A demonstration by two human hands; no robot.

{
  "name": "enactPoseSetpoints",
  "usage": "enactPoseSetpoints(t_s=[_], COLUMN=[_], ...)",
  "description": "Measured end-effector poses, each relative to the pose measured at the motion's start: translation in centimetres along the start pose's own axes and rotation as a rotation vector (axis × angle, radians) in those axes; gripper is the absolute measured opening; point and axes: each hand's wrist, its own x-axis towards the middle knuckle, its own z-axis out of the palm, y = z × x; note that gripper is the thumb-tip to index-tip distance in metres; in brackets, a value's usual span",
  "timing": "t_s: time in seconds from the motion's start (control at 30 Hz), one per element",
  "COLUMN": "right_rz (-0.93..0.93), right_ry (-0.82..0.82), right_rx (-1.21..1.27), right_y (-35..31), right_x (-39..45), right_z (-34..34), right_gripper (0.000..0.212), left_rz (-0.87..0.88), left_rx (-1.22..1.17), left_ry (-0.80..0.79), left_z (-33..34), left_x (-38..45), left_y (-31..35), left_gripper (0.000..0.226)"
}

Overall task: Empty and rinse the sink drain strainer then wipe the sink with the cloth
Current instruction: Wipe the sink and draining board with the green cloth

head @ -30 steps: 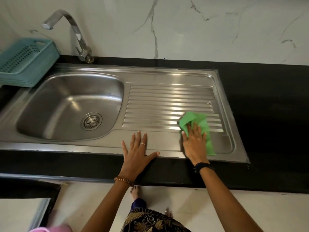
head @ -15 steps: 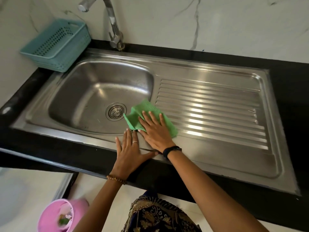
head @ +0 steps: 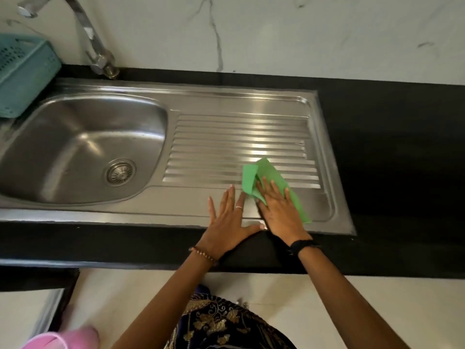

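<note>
A steel sink [head: 83, 147] with a ribbed drainboard [head: 239, 139] is set in a black counter. The round drain strainer [head: 120, 172] sits in the basin floor. My right hand [head: 279, 210] presses flat, fingers straight, on a green cloth [head: 264, 172] at the drainboard's near right part. My left hand [head: 230, 222] rests flat beside it on the sink's front rim, fingers spread, thumb touching the right hand.
A curved steel tap [head: 88, 36] stands behind the basin. A teal plastic basket [head: 22, 74] sits at the far left. A marble wall backs the black counter [head: 402, 159]. A pink bin [head: 63, 338] stands on the floor at lower left.
My right hand has slid the green cloth from the basin's edge rightward onto the drainboard's near right part. My left hand moved right along the front rim with it.
</note>
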Motion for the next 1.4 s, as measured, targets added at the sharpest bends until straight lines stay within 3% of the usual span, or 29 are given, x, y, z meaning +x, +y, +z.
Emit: enactPoseSetpoints(t_s=[0.17,0.33,0.57,0.77,1.03,1.13,1.23,1.4], right_rz=[0.241,0.342,0.293,0.278,0.128,0.114,0.154,0.153], right_ry=[0.127,0.141,0.187,0.122,0.082,0.059,0.071,0.042], right_rx=[-0.124,-0.162,-0.211,-0.216,-0.143,0.014,0.240,0.328], right_y=[5.6,6.7,8.7,9.6,9.5,8.9,7.7,4.1], right_x=[-4.5,-5.2,3.1,8.9,-0.2,-4.0,-6.7,-7.9], right_z=[-2.3,-1.7,-3.1,-5.1,-3.9,-3.5,-3.9,-3.5], right_gripper=[0.052,0.056,0.059,0.056,0.054,0.052,0.050,0.048], left_rz=[0.113,0.128,0.122,0.116,0.120,0.147,0.189,0.140], left_rx=[-0.012,0.099,0.080,0.048,0.055,0.025,-0.027,-0.050], left_ry=[-0.113,-0.079,-0.052,-0.068,-0.071,-0.061,0.030,0.175], left_z=[2.2,3.2,3.1,2.9,2.8,2.6,2.4,1.3], left_x=[1.5,1.2,1.2,1.4,1.2,1.1,0.7,-1.1], left_y=[4.6,4.4,4.1,4.0,4.1,4.0,3.2,-0.6], left_gripper=[0.084,0.083,0.086,0.089,0.089,0.086,0.073,0.056])
